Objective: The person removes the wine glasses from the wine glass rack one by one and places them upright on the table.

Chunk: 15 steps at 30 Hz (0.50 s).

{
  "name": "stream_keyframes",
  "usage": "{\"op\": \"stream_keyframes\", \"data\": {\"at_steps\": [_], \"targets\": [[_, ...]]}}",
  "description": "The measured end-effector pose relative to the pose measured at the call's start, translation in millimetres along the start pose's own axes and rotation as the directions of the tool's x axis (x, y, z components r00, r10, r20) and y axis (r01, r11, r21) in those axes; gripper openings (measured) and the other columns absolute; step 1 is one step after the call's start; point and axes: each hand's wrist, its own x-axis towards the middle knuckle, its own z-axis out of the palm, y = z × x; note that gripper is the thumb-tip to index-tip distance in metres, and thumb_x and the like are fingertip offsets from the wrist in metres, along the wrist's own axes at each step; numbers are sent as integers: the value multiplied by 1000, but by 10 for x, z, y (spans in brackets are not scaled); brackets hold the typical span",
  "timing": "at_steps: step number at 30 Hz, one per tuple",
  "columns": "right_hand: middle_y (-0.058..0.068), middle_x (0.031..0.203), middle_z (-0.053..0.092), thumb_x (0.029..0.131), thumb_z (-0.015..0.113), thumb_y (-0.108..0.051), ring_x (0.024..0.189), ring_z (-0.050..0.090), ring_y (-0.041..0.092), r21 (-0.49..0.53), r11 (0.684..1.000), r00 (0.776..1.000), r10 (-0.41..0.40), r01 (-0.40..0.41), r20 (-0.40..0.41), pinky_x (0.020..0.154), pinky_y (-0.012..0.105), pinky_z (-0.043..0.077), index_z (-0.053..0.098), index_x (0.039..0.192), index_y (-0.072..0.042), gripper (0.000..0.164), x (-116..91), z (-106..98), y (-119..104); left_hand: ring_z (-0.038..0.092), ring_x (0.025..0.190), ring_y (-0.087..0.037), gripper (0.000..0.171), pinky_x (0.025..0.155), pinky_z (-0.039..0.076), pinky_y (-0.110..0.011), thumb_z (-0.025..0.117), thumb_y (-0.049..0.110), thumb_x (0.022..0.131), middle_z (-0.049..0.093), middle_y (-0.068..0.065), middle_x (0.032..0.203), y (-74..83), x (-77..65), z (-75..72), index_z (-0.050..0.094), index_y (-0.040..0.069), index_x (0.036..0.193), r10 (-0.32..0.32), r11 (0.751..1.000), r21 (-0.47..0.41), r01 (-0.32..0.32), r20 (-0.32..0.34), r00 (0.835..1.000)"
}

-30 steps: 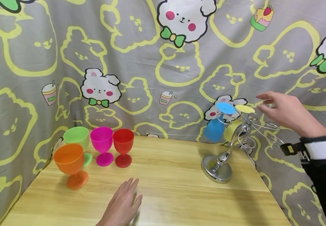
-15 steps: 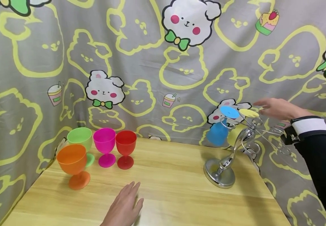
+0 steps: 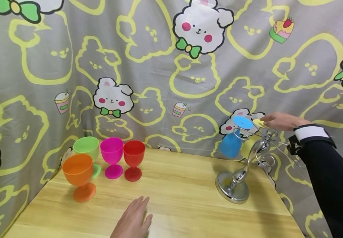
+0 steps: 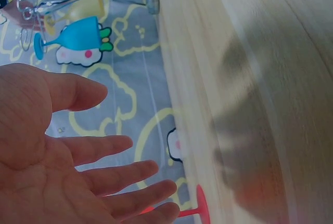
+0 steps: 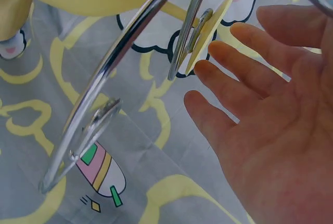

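At the right, a chrome stand (image 3: 252, 158) with wire arms and loops holds a blue goblet (image 3: 230, 145) and a yellow goblet (image 3: 247, 149), both upside down with their feet on top. My right hand (image 3: 282, 121) is at the yellow goblet's foot. In the right wrist view its fingertips (image 5: 204, 69) reach the edge of the yellow foot (image 5: 212, 31), fingers nearly straight; whether they touch I cannot tell. My left hand (image 3: 132, 219) hovers low over the front of the table with fingers spread, holding nothing. The stand partly hides the yellow bowl.
On the left of the wooden table (image 3: 177, 188), upright goblets stand together: orange (image 3: 78, 170), green (image 3: 89, 145), magenta (image 3: 112, 151) and red (image 3: 134, 153). A patterned grey curtain (image 3: 153, 76) closes off the back and sides. Bare wire loops (image 3: 266, 161) stick out on the stand's right.
My right hand has moved left and lower, from beyond the stand to the yellow goblet's foot. My left hand stays about where it was. The head view has shifted slightly.
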Motion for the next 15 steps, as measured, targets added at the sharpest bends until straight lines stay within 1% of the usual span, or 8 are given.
{"op": "stream_keyframes", "data": {"at_steps": [4, 7, 12, 15], "targets": [[51, 151, 42, 113, 43, -20, 135, 43, 73, 2, 1000, 1000, 28, -28, 11, 105, 81, 45, 45, 149, 21, 55, 30, 12, -3, 48, 146, -54, 60, 117, 43, -74, 75, 24, 99, 54, -28, 157, -20, 16, 14, 58, 0, 151, 22, 1000, -9, -22, 14, 1000], [52, 150, 42, 113, 43, -23, 135, 44, 73, 3, 999, 999, 36, -36, 18, 105, 81, 45, 45, 149, 21, 57, 60, 8, 5, 49, 146, -54, 60, 116, 43, -74, 76, 23, 98, 55, -28, 156, -23, 25, 29, 59, -1, 150, 39, 999, -15, -39, 12, 999], [51, 147, 45, 112, 46, -25, 133, 45, 72, 1, 999, 999, 41, -41, 22, 103, 79, 47, 46, 146, 22, 59, 89, -5, 32, 50, 145, -52, 60, 115, 45, -73, 76, 23, 98, 55, -28, 155, -17, 37, 43, 59, -1, 150, 52, 999, -17, -52, 4, 999], [51, 144, 48, 111, 51, -24, 131, 47, 72, -19, 999, 999, 51, -51, 15, 103, 78, 48, 49, 142, 24, 57, 96, 2, 56, 50, 145, -53, 60, 115, 44, -73, 76, 23, 98, 55, -28, 155, -20, 40, 46, 59, -1, 150, 50, 999, -19, -50, 7, 999]]}}
